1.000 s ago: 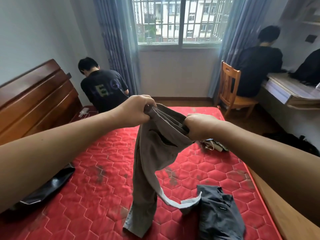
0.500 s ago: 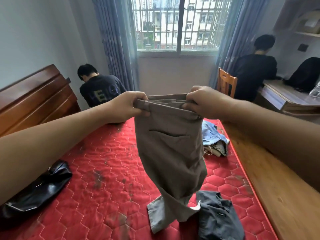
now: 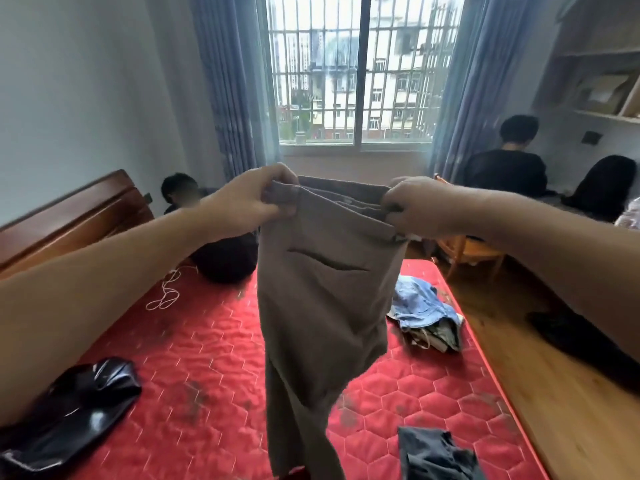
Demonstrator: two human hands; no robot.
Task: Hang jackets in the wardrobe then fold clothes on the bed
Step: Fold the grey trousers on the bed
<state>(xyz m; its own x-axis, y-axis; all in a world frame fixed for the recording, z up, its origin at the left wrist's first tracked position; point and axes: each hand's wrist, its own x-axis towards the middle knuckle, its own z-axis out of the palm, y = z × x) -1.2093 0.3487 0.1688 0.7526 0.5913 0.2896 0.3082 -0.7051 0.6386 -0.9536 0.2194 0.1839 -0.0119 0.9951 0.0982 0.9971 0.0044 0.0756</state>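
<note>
Two hands are holding one garment up over the bed. At the far left, a crumpled black glossy garment (image 3: 69,410) is lying on the red quilted mattress (image 3: 207,358), well apart from the work. The left hand (image 3: 254,199) is pinching the left end of the waistband, thumb on the near side and fingers curled behind. The taupe woven trousers (image 3: 322,306) are hanging in the air between the hands with a slit pocket facing the camera. Their legs are trailing down past the bottom of the view, so I cannot tell whether the hems are touching the bed. The right hand (image 3: 415,209) is gripping the other end of the waistband, fingers curled round it.

Judging from this, the folding is only starting. Doing it well is calling for a taut, level waistband and legs dropping straight, one over the other, before laying them down. The bare stretch of mattress on the left is looking like the better landing place. To the right, a heap of pale blue denim clothes (image 3: 422,303) and a rumpled dark grey garment (image 3: 436,455) are crowding that side.
</note>
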